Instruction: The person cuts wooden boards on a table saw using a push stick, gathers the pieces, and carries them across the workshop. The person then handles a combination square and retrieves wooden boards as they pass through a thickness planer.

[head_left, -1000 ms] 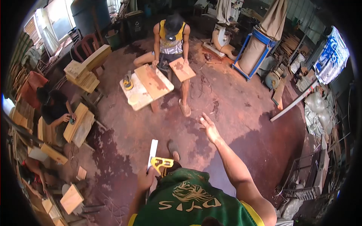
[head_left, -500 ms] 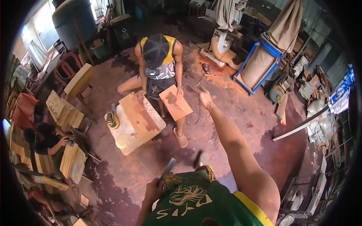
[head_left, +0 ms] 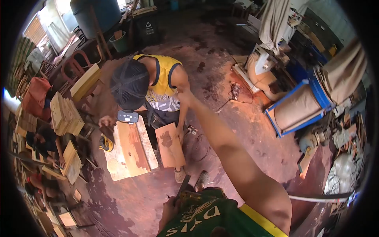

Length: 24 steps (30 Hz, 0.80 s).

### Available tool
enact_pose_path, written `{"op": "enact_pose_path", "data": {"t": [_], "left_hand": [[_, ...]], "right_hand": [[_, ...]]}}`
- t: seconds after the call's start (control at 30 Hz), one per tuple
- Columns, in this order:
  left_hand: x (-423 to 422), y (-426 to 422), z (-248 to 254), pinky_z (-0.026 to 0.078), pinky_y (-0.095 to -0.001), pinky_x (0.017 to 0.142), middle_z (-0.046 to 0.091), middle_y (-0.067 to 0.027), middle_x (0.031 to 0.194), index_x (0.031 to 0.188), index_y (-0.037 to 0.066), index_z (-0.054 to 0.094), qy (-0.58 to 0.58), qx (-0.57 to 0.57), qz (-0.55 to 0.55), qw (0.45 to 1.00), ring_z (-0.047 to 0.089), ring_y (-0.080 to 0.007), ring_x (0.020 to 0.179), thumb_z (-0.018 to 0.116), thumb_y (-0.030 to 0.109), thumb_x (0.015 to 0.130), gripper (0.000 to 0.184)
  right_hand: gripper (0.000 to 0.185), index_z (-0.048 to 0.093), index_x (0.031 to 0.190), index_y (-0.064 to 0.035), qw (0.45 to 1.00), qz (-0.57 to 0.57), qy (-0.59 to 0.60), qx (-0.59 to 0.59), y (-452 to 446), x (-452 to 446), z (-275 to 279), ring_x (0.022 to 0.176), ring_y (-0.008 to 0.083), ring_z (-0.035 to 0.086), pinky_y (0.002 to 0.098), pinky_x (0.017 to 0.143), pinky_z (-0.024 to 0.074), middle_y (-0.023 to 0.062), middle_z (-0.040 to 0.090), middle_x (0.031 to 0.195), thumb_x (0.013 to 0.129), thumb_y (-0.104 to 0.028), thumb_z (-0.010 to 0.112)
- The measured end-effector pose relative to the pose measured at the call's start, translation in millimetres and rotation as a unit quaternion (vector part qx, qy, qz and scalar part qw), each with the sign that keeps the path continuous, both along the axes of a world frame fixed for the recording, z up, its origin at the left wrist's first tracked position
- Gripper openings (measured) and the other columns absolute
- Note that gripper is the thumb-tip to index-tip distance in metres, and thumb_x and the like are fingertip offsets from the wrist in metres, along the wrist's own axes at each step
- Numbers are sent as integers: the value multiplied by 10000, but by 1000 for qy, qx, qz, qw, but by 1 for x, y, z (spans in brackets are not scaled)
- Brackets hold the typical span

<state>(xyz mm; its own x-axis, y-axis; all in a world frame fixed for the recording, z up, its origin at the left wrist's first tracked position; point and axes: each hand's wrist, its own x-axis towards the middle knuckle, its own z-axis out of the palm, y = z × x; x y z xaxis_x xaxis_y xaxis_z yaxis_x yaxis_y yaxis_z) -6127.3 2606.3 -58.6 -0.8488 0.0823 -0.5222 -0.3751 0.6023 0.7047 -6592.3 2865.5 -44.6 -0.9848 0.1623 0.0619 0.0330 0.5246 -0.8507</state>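
Note:
My left hand (head_left: 169, 208) is closed around a flat, dark, blade-like tool (head_left: 184, 185), held upright close to my green shirt; its exact kind is unclear. My right arm reaches forward, and my right hand (head_left: 185, 98) is at the upper arm of a person in a cap and yellow top (head_left: 164, 73); its fingers do not show clearly. That person's hand grips the edge of a wooden board (head_left: 170, 144) with a dark stain. A longer board (head_left: 136, 152) lies on a pale worktop (head_left: 114, 166) in front of them.
A yellow sander (head_left: 106, 143) stands at the worktop's left edge. Stacked boards (head_left: 65, 116) and other people working are at left. A blue-framed dust collector (head_left: 300, 106) stands at right, with a cable (head_left: 203, 148) on the floor.
My right hand has moved from open air onto the person's upper arm. The person leans further left, one hand now off the long board. My view has shifted and moved closer.

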Motion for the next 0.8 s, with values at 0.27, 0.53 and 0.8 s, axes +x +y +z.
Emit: {"op": "enact_pose_path", "data": {"t": [0.27, 0.53, 0.8], "left_hand": [[-131, 115, 4, 537, -480, 722, 704, -261, 871, 1080, 6, 657, 50, 6, -30, 998, 704, -423, 817, 642, 245, 944, 275], [-350, 242, -39, 528, -455, 749, 695, -249, 910, 1081, -12, 632, 58, 49, -140, 987, 703, -383, 863, 613, 278, 966, 313], [-649, 373, 13, 484, -409, 651, 651, -180, 760, 971, -17, 610, 61, 134, -33, 989, 638, -271, 677, 597, 266, 972, 284]], "right_hand": [[818, 377, 1493, 22, 998, 54, 39, 7, 57, -50, -13, 1381, 391, 444, 398, 1133, 382, 284, 425, 1502, 773, -179, 709], [572, 526, 1392, 13, 929, 316, -119, -151, 198, -101, -10, 1155, 235, 631, 345, 1018, 477, 163, 644, 1292, 865, -121, 703], [634, 439, 1455, 5, 917, 268, -268, -125, 364, -230, 22, 1069, 203, 643, 352, 916, 525, 130, 665, 1187, 930, -212, 722]]}}
